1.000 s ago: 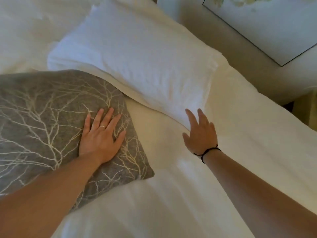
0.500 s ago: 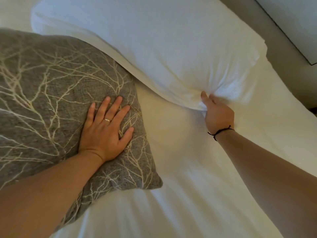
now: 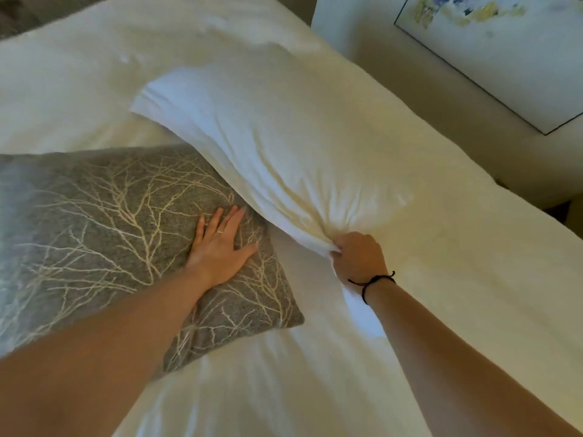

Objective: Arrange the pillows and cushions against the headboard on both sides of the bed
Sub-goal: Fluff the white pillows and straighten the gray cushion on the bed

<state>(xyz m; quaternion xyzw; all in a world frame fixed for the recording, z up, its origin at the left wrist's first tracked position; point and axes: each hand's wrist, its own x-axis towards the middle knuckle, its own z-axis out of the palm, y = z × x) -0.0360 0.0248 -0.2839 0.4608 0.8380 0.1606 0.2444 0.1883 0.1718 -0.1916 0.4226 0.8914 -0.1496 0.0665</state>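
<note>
A white pillow (image 3: pixel 284 146) lies slantwise across the white bed (image 3: pixel 473 294). My right hand (image 3: pixel 359 258) grips the pillow's near edge, bunching the cloth into folds. To its left lies a grey cushion (image 3: pixel 94 222) with a pale branch pattern; the pillow's lower edge overlaps the cushion's upper right corner. My left hand (image 3: pixel 219 247) rests flat on the cushion with fingers spread. No headboard can be made out from here.
A beige wall (image 3: pixel 441 99) runs along the bed's right side, with a framed painting (image 3: pixel 520 48) hanging on it. A dark strip of floor (image 3: pixel 558 212) shows at the far right.
My right hand reached the pillow's edge, closed on it and pulled it back toward me, over the cushion's corner. My left hand stayed flat on the cushion.
</note>
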